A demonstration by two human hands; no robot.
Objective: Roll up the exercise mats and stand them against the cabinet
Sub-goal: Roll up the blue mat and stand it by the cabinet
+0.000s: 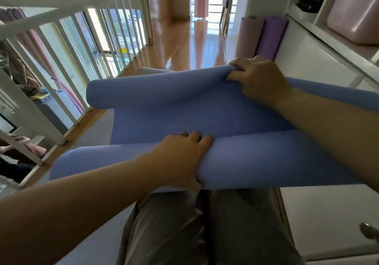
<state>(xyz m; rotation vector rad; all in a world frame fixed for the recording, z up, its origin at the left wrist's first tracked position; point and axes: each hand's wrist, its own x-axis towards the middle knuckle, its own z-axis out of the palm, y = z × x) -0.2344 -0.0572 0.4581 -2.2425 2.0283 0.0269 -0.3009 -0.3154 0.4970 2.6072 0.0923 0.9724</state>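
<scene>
A blue exercise mat (184, 119) is held up in front of me, curled at both ends with a flat stretch between. My left hand (182, 158) grips the near roll, fingers over its top and thumb beneath. My right hand (258, 78) grips the far curled edge, bunching it. Two rolled mats stand upright against the white cabinet (313, 64) at the far right: a pink one (249, 37) and a purple one (270, 38).
A white railing (67, 45) runs along the left, above a lower level. Wooden floor (184, 45) stretches ahead toward a window with a pink curtain. Open shelves hold a pink box (354, 10). My legs in grey trousers (205, 230) are below the mat.
</scene>
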